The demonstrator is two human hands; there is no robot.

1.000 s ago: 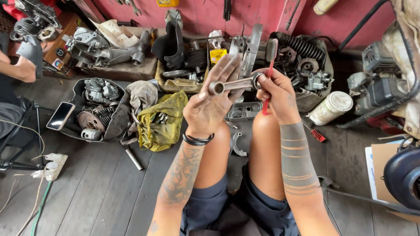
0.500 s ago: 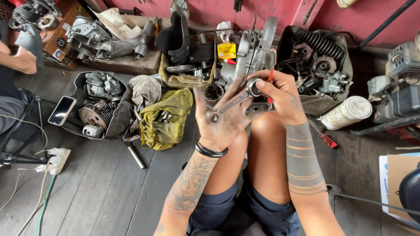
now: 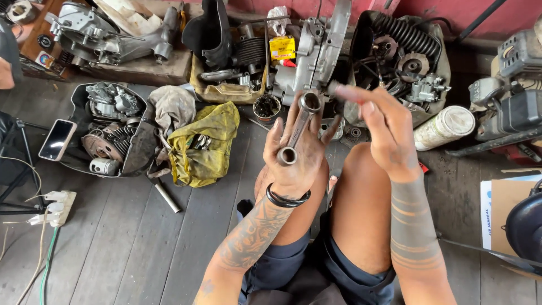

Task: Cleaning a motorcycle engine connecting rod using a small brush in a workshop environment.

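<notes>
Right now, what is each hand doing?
Left hand: holding a metal rod with ringed ends.
Right hand: open, holding nothing.

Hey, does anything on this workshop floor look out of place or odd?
A smartphone lies propped on the edge of a black tray of greasy engine parts, an odd spot for it. The connecting rod rests in the left hand, looking intact.
</notes>
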